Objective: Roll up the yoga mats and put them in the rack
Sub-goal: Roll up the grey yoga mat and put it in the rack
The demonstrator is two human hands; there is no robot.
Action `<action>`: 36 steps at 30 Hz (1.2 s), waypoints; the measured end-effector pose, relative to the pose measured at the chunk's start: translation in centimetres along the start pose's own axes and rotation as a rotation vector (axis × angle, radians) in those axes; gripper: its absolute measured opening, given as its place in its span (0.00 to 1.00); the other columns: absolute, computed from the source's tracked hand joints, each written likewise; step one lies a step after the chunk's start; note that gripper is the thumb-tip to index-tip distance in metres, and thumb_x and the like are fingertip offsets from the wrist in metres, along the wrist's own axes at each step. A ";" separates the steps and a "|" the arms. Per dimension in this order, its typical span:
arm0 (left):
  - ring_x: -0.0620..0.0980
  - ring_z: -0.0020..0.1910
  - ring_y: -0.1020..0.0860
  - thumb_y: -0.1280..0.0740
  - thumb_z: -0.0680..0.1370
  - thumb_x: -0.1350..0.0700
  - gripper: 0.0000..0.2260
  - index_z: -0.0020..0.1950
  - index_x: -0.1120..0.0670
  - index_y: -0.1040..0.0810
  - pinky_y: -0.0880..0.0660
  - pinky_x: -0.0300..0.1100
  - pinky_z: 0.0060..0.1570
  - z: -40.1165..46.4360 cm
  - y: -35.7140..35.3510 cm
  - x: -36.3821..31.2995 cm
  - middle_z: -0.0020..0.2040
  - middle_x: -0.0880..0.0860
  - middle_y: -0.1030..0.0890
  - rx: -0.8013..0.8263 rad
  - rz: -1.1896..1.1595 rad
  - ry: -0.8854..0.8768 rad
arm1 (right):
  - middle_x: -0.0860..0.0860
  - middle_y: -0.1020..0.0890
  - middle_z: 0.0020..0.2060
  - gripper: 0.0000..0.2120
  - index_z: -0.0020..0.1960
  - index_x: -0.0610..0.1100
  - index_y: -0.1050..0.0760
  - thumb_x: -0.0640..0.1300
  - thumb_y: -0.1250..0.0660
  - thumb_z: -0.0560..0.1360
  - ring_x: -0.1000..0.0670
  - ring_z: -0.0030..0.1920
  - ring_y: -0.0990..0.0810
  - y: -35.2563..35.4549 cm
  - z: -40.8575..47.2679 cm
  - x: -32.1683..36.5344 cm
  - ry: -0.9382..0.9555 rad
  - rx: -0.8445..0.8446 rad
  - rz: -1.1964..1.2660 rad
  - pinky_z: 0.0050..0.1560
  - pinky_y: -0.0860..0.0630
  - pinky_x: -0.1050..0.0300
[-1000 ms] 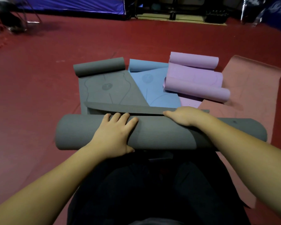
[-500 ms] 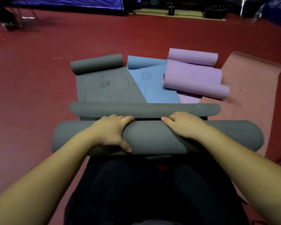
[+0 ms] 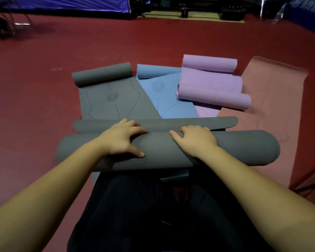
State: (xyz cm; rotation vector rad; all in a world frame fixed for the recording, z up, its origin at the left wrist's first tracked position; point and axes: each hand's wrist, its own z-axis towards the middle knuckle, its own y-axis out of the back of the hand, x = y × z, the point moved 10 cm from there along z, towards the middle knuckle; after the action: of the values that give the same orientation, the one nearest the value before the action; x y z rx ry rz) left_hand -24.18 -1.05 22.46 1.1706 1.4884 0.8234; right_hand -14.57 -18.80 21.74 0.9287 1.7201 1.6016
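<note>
Your working surface is a dark red, matte sports floor [image 3: 44,110]; blue padded barriers [image 3: 65,4] line the far wall, and the equipment beyond them is too dim to identify.

Across your lap lies the thick grey foam mat roll [image 3: 235,148], a long cylinder with a fine, dull texture. Its free end, a rounded grey flap [image 3: 189,122], stands just beyond the roll. Your left hand [image 3: 123,138] grips the roll's top, fingers curled over the far edge and thumb pressed on the near face. Your right hand [image 3: 194,140] holds the roll likewise, fingers bent over the crest.

Beyond it, four mats lie side by side on the floor:
- a grey flat mat with printed alignment lines [image 3: 113,100], its far end curled into a small roll;
- a blue flat mat [image 3: 167,99], partly overlapped by its neighbours;
- a lilac mat [image 3: 211,86], loosely curled at both ends;
- a salmon-pink flat mat [image 3: 273,91], lying open at the right.
</note>
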 end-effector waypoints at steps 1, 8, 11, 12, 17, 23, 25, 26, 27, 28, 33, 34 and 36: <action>0.46 0.60 0.35 0.38 0.64 0.27 0.41 0.72 0.45 0.29 0.32 0.48 0.64 -0.9 0.3 -0.5 0.63 0.46 0.28 -0.103 0.013 -0.025 | 0.46 0.19 0.52 0.30 0.53 0.47 0.22 0.67 0.54 0.79 0.42 0.56 0.23 -0.1 0.3 -0.1 -0.003 0.011 0.011 0.51 0.33 0.49; 0.68 0.68 0.30 0.24 0.52 0.30 0.57 0.75 0.56 0.33 0.37 0.73 0.63 -3.5 -4.8 -3.4 0.71 0.65 0.30 -0.262 0.523 0.069 | 0.44 0.20 0.60 0.34 0.60 0.47 0.21 0.68 0.55 0.78 0.42 0.60 0.23 -0.9 2.6 -0.6 -0.037 0.190 0.085 0.51 0.31 0.51; 0.68 0.66 0.29 0.19 0.52 0.37 0.57 0.75 0.54 0.37 0.34 0.71 0.61 -2.7 -4.0 -3.4 0.70 0.65 0.29 -0.280 0.524 0.109 | 0.43 0.23 0.65 0.35 0.64 0.46 0.23 0.68 0.55 0.78 0.41 0.63 0.25 -1.2 3.3 -0.5 -0.041 0.253 0.102 0.57 0.30 0.50; 0.67 0.64 0.29 0.20 0.53 0.37 0.56 0.75 0.53 0.39 0.33 0.70 0.60 -2.5 -3.6 -3.4 0.68 0.64 0.29 -0.285 0.528 0.104 | 0.42 0.24 0.66 0.35 0.66 0.46 0.23 0.68 0.55 0.78 0.41 0.64 0.26 -1.0 3.4 -0.5 -0.043 0.264 0.111 0.59 0.30 0.49; 0.64 0.60 0.28 0.24 0.56 0.36 0.51 0.74 0.52 0.40 0.32 0.67 0.58 -2.9 -1.9 -4.3 0.65 0.62 0.28 -0.320 0.534 0.056 | 0.40 0.28 0.70 0.34 0.70 0.43 0.27 0.66 0.53 0.79 0.40 0.67 0.28 0.1 2.8 -0.7 -0.055 0.299 0.142 0.65 0.33 0.49; 0.63 0.58 0.26 0.27 0.55 0.33 0.49 0.72 0.52 0.34 0.30 0.62 0.56 -6.0 -2.1 -6.1 0.64 0.61 0.26 -0.363 0.521 -0.010 | 0.42 0.30 0.72 0.33 0.71 0.43 0.28 0.65 0.54 0.81 0.43 0.70 0.30 -0.4 -0.1 -0.5 -0.015 0.431 0.150 0.66 0.35 0.52; 0.62 0.57 0.25 0.28 0.55 0.32 0.49 0.72 0.52 0.34 0.29 0.61 0.55 -6.1 -2.6 -5.8 0.64 0.60 0.25 -0.329 0.505 -0.009 | 0.43 0.28 0.71 0.33 0.70 0.44 0.27 0.65 0.54 0.81 0.43 0.69 0.29 -1.0 -0.4 -0.3 -0.003 0.468 0.156 0.66 0.35 0.52; 0.61 0.58 0.25 0.29 0.56 0.31 0.49 0.72 0.51 0.36 0.29 0.60 0.56 -5.9 -2.7 -5.5 0.65 0.60 0.25 -0.306 0.492 -0.002 | 0.44 0.26 0.70 0.32 0.68 0.45 0.25 0.65 0.52 0.81 0.43 0.68 0.28 -1.1 -0.1 -0.3 0.004 0.452 0.159 0.64 0.34 0.53; 0.60 0.59 0.26 0.30 0.56 0.30 0.49 0.73 0.50 0.38 0.29 0.59 0.58 -5.6 -2.6 -5.2 0.66 0.59 0.26 -0.283 0.478 0.010 | 0.45 0.23 0.66 0.29 0.65 0.46 0.23 0.64 0.50 0.81 0.44 0.64 0.26 -0.8 0.4 -0.1 0.011 0.410 0.164 0.60 0.32 0.53; 0.59 0.61 0.27 0.31 0.57 0.30 0.49 0.74 0.49 0.40 0.30 0.59 0.59 -5.1 -2.4 -5.0 0.67 0.57 0.27 -0.260 0.467 0.018 | 0.46 0.21 0.62 0.25 0.60 0.47 0.21 0.63 0.47 0.80 0.44 0.60 0.24 -0.4 1.0 -0.2 0.012 0.355 0.171 0.55 0.30 0.54; 0.54 0.68 0.34 0.31 0.61 0.28 0.51 0.78 0.45 0.47 0.35 0.55 0.66 -3.4 -2.0 -4.0 0.73 0.51 0.34 -0.150 0.388 0.025 | 0.48 0.21 0.51 0.12 0.53 0.48 0.28 0.54 0.37 0.76 0.45 0.47 0.26 0.7 3.9 -1.0 -0.042 0.166 0.117 0.43 0.30 0.53; 0.54 0.68 0.34 0.30 0.61 0.29 0.51 0.78 0.45 0.47 0.34 0.55 0.66 -3.1 -1.9 -3.9 0.72 0.50 0.34 -0.135 0.376 0.022 | 0.46 0.21 0.51 0.13 0.55 0.46 0.30 0.52 0.36 0.76 0.44 0.48 0.26 0.9 4.5 -1.2 -0.057 0.132 0.102 0.43 0.31 0.53; 0.53 0.68 0.34 0.29 0.60 0.29 0.51 0.77 0.44 0.46 0.33 0.54 0.66 -2.4 -1.8 -3.5 0.72 0.49 0.33 -0.108 0.348 0.023 | 0.44 0.21 0.51 0.15 0.59 0.44 0.33 0.48 0.35 0.76 0.42 0.47 0.25 1.0 5.5 -1.4 -0.070 0.077 0.076 0.41 0.31 0.52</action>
State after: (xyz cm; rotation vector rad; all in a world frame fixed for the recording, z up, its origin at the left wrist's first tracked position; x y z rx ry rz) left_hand -26.97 -4.77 22.43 1.3615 1.2578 1.1409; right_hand -9.16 -16.80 22.20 1.0864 1.7274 1.5409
